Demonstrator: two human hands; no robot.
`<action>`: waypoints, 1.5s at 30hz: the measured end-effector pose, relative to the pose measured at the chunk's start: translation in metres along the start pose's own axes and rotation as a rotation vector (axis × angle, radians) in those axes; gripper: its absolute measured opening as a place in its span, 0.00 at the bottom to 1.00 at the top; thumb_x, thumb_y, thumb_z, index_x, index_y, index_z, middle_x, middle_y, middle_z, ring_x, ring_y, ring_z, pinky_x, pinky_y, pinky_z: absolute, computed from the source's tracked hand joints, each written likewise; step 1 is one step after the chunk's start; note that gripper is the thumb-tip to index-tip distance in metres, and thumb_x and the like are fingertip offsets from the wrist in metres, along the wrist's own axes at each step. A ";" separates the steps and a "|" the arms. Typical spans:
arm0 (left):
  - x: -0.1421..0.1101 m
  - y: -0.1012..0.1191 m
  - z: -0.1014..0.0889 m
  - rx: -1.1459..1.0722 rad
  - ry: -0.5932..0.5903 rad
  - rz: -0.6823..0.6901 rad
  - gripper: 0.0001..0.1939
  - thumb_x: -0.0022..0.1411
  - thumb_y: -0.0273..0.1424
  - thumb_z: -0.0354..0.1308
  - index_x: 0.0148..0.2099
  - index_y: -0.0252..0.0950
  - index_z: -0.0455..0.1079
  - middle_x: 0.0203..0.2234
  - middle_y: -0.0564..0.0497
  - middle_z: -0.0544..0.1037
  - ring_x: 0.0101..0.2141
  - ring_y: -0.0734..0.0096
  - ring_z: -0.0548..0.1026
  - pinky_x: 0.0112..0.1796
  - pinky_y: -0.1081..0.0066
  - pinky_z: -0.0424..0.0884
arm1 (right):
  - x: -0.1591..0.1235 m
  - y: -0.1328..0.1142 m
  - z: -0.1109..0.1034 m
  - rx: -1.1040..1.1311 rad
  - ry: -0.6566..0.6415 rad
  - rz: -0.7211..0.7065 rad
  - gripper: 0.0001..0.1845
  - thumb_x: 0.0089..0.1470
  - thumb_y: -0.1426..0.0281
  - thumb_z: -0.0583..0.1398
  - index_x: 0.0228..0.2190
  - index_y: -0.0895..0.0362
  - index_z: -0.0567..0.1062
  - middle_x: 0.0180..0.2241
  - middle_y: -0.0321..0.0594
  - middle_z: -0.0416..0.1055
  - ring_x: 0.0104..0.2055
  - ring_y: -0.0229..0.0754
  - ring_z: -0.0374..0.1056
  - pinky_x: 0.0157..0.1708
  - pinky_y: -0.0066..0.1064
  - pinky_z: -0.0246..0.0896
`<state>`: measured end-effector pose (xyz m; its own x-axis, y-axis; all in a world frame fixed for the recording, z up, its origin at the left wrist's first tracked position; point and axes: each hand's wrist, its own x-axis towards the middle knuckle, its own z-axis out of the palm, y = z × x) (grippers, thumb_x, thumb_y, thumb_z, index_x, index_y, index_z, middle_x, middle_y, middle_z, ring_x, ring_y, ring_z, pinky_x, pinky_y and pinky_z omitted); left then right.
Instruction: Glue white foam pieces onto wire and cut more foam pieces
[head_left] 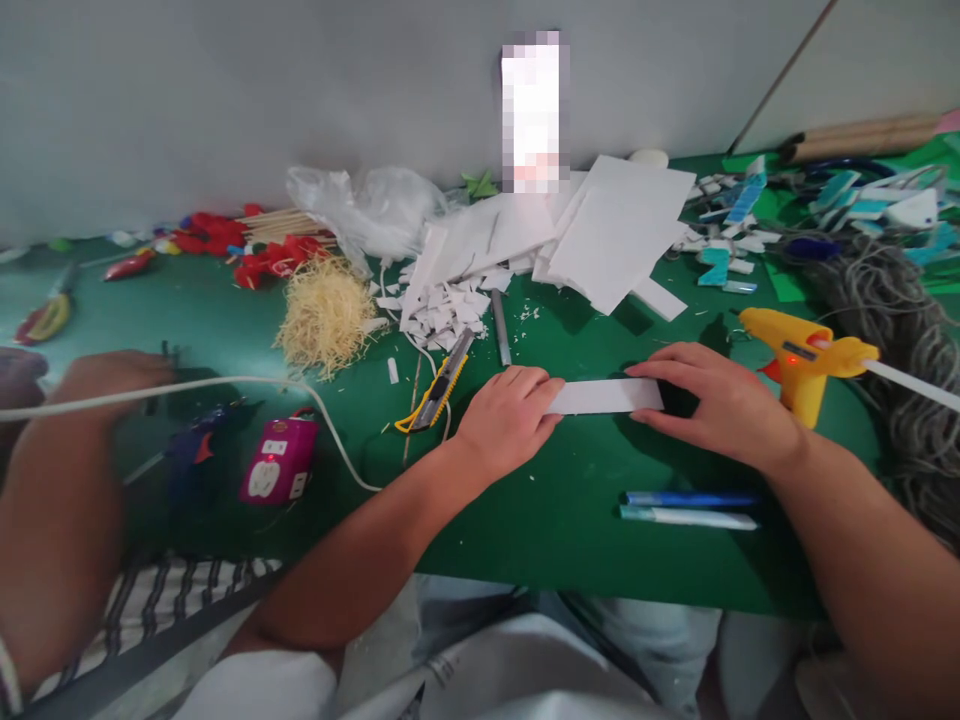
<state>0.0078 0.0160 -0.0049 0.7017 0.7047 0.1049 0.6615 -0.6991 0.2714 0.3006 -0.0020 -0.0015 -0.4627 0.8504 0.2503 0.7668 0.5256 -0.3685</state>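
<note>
A narrow white foam board strip (604, 396) lies between my hands just above the green tabletop or on it; I cannot tell which. My left hand (510, 405) is closed on its left end, fingers pressed together. At the other end, my right hand (694, 400) pinches the strip between thumb and fingers. Left of my left hand rests a yellow box cutter (437, 385), with a grey metal bar (500, 327) beyond it. A yellow hot glue gun (806, 360) with its red light on sits just right of my right hand.
White board sheets (619, 230) and scraps (446, 312) lie at the back. Two pens (690, 508) are in front. A purple power outlet (279, 462) with a white cord (247, 380) stands left, near a co-worker's arm (67, 480). Grey yarn (870, 320) lies right, straw shreds (326, 315) left.
</note>
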 end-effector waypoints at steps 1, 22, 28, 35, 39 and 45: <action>0.000 0.000 0.000 -0.004 -0.005 -0.002 0.17 0.71 0.30 0.58 0.59 0.32 0.73 0.48 0.40 0.79 0.51 0.56 0.77 0.50 0.60 0.76 | 0.000 0.000 0.000 -0.001 0.000 0.000 0.19 0.62 0.57 0.62 0.49 0.52 0.80 0.44 0.46 0.79 0.44 0.49 0.77 0.42 0.41 0.74; -0.012 0.000 0.000 -0.074 0.011 -0.010 0.17 0.70 0.29 0.60 0.59 0.33 0.73 0.49 0.42 0.80 0.51 0.56 0.78 0.51 0.60 0.77 | -0.009 -0.001 0.002 -0.048 0.047 -0.105 0.21 0.63 0.59 0.62 0.53 0.56 0.78 0.47 0.51 0.78 0.47 0.53 0.76 0.45 0.46 0.75; -0.011 -0.001 -0.003 -0.113 0.005 0.009 0.18 0.69 0.31 0.62 0.59 0.32 0.72 0.53 0.40 0.80 0.54 0.56 0.77 0.55 0.58 0.75 | -0.007 -0.008 0.006 -0.035 0.022 -0.042 0.21 0.62 0.57 0.62 0.52 0.53 0.80 0.48 0.49 0.78 0.50 0.56 0.75 0.48 0.50 0.73; -0.013 -0.002 -0.020 -0.014 -0.071 -0.037 0.21 0.66 0.33 0.66 0.59 0.33 0.73 0.52 0.40 0.80 0.53 0.54 0.78 0.54 0.58 0.74 | -0.005 -0.009 0.007 -0.017 -0.022 -0.055 0.20 0.62 0.56 0.62 0.50 0.51 0.81 0.46 0.47 0.78 0.48 0.54 0.75 0.47 0.50 0.72; -0.019 -0.004 -0.041 0.104 -0.028 -0.137 0.16 0.69 0.36 0.62 0.56 0.34 0.76 0.50 0.42 0.81 0.52 0.54 0.78 0.53 0.59 0.74 | -0.004 -0.013 0.006 -0.055 -0.012 -0.096 0.21 0.62 0.54 0.61 0.49 0.54 0.81 0.46 0.49 0.78 0.48 0.54 0.75 0.48 0.49 0.72; -0.024 -0.010 -0.070 0.323 -0.111 -0.646 0.09 0.68 0.34 0.62 0.46 0.36 0.78 0.44 0.42 0.82 0.47 0.50 0.81 0.42 0.61 0.77 | -0.004 -0.017 0.006 -0.104 0.007 -0.114 0.16 0.64 0.59 0.61 0.46 0.53 0.81 0.45 0.47 0.79 0.45 0.51 0.75 0.45 0.46 0.73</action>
<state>-0.0342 0.0150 0.0565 0.1563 0.9842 -0.0828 0.9856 -0.1609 -0.0513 0.2863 -0.0144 -0.0019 -0.5469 0.7849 0.2913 0.7514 0.6136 -0.2427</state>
